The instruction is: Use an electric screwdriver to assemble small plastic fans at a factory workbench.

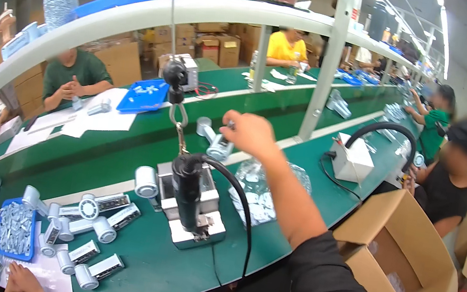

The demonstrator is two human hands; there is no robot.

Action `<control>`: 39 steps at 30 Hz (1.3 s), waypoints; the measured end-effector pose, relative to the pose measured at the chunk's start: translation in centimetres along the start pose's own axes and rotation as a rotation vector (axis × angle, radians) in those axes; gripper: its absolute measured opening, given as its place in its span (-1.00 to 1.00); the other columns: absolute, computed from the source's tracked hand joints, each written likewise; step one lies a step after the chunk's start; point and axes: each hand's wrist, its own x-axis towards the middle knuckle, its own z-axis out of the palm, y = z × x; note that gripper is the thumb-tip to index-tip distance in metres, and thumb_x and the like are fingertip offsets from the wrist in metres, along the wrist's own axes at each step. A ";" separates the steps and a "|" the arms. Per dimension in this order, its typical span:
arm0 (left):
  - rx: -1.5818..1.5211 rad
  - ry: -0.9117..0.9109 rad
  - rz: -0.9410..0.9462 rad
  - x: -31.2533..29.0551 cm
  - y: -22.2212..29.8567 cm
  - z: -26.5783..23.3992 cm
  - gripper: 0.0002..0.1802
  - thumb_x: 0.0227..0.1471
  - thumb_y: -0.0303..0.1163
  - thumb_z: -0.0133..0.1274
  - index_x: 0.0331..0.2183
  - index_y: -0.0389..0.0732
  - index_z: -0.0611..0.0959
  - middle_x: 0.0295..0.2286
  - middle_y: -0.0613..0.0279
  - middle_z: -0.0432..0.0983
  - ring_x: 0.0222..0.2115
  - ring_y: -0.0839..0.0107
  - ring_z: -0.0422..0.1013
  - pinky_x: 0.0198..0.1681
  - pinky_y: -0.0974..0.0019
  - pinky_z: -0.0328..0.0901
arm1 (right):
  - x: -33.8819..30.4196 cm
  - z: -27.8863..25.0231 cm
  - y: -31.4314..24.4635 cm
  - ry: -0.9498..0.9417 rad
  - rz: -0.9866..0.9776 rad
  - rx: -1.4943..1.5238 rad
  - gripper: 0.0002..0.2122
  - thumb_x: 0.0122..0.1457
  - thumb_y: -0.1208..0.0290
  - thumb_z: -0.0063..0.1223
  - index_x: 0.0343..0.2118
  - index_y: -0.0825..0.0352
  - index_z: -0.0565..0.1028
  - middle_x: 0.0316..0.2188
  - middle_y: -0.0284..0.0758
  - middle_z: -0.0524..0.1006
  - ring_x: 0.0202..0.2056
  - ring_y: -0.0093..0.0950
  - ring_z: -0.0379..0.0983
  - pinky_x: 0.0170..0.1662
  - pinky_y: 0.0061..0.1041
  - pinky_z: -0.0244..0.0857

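My right hand (252, 135) reaches over the far side of the green bench, its fingers closed on a grey round-headed housing (220, 147). My left hand (24, 281) is low at the left by a white sheet, fingers curled; what they may hold is hidden. Beside it, a blue tray (31, 256) holds many small silvery parts. Several grey housings (83, 252) with round heads and rectangular handles lie to the tray's right. A black electric screwdriver (185, 190) hangs upright from a hook over a metal fixture (198, 237), and another grey housing (146, 182) rests beside it.
A clear bag of white parts (260, 206) lies right of the fixture. Farther right are a white box (353, 159) with a black cable and an open carton (404, 265). A metal shelf rail (230, 14) crosses above. Co-workers sit across and at the right.
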 end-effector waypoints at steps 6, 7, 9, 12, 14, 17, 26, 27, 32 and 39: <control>-0.063 -0.353 -0.847 -7.8 4.0 7.2 -0.35 -0.19 -0.16 0.25 -0.06 -0.20 0.43 -0.14 -0.08 0.38 -0.12 0.04 0.31 -0.05 0.00 0.17 | -12.9 -19.3 -1.4 -0.232 -0.087 0.362 -0.73 -0.23 0.23 0.33 -0.56 0.32 0.53 -0.63 -0.27 0.53 -0.62 -0.36 0.47 -0.52 -0.55 0.28; -0.063 -0.482 -0.812 -10.3 3.1 8.1 -0.13 -0.14 -0.21 0.26 0.11 -0.40 0.22 -0.04 -0.16 0.30 -0.03 -0.02 0.30 0.04 0.08 0.20 | -14.8 -19.4 -1.7 -0.262 -0.275 0.541 -0.72 -0.23 0.23 0.34 -0.57 0.33 0.52 -0.66 -0.31 0.52 -0.65 -0.37 0.45 -0.56 -0.54 0.26; -0.115 -0.734 -1.135 -10.9 2.7 10.8 0.11 -0.31 -0.24 0.39 0.13 -0.40 0.07 0.01 -0.25 0.24 0.01 -0.14 0.25 0.09 -0.02 0.15 | -17.5 -19.4 -5.2 -0.347 -0.547 0.595 -0.76 -0.20 0.19 0.34 -0.56 0.22 0.54 -0.67 -0.43 0.51 -0.70 -0.46 0.41 -0.64 -0.52 0.15; -0.066 -0.909 -1.230 -11.3 3.7 11.6 0.04 -0.29 -0.25 0.36 0.12 -0.41 0.13 -0.10 -0.14 0.38 -0.14 -0.01 0.40 -0.08 0.13 0.30 | -19.9 -14.9 -9.7 -0.308 -0.583 0.660 -0.60 -0.21 0.00 0.35 -0.42 0.22 0.56 -0.72 -0.44 0.41 -0.74 -0.48 0.32 -0.67 -0.52 0.02; -0.030 -0.842 -1.341 -13.2 4.6 10.2 -0.13 -0.28 -0.39 0.31 0.08 -0.31 0.25 -0.33 0.03 0.48 -0.39 0.14 0.48 -0.31 0.23 0.37 | -20.0 -12.5 -8.7 -0.345 -0.571 0.868 -0.43 -0.29 -0.12 0.36 -0.34 0.29 0.57 -0.68 -0.46 0.44 -0.74 -0.53 0.29 -0.69 -0.57 0.02; 0.071 -0.577 -1.697 -14.9 6.1 6.8 -0.30 -0.27 -0.50 0.27 -0.03 -0.28 0.34 -0.44 0.20 0.45 -0.48 0.49 0.42 -0.44 0.41 0.33 | -18.5 -8.5 -3.8 0.062 0.282 1.194 -0.85 0.19 0.45 -0.06 -0.34 0.41 0.50 -0.69 -0.40 0.44 -0.71 -0.66 0.29 -0.66 -0.62 0.11; 0.379 -0.289 -1.681 -18.3 4.8 2.1 -0.45 -0.30 -0.69 0.11 -0.16 -0.24 0.37 -0.40 0.23 0.40 -0.41 0.54 0.37 -0.42 0.51 0.28 | -17.8 5.9 10.2 -0.383 0.420 -0.120 -0.71 -0.21 0.24 0.35 -0.43 0.29 0.58 -0.32 -0.12 0.53 -0.20 -0.18 0.47 -0.19 -0.25 0.39; 0.407 -0.185 -1.731 -18.2 4.9 2.5 -0.45 -0.32 -0.71 0.09 -0.17 -0.22 0.38 -0.39 0.24 0.40 -0.39 0.53 0.38 -0.42 0.52 0.28 | -17.9 6.7 10.0 -0.336 0.396 -0.117 -0.70 -0.22 0.26 0.35 -0.42 0.29 0.57 -0.33 -0.13 0.53 -0.23 -0.17 0.48 -0.20 -0.25 0.39; 0.217 -0.194 -1.727 -17.6 4.3 1.3 -0.35 -0.45 -0.74 0.01 -0.15 -0.23 0.38 -0.42 0.20 0.38 -0.40 0.47 0.39 -0.47 0.53 0.22 | -17.7 2.9 7.8 0.038 0.545 0.632 -0.80 -0.07 0.54 0.20 -0.32 0.32 0.49 -0.49 -0.23 0.52 -0.39 -0.34 0.47 -0.33 -0.41 0.34; -0.524 -0.274 -1.953 -17.6 4.2 0.5 -0.23 -0.05 0.22 0.03 -0.10 -0.30 0.32 -0.39 0.10 0.43 -0.40 0.38 0.41 -0.34 0.36 0.31 | -21.5 -8.1 -10.5 0.093 -0.443 0.818 -0.77 -0.12 0.66 0.14 -0.34 0.29 0.56 -0.34 -0.22 0.56 -0.31 -0.31 0.54 -0.32 -0.45 0.41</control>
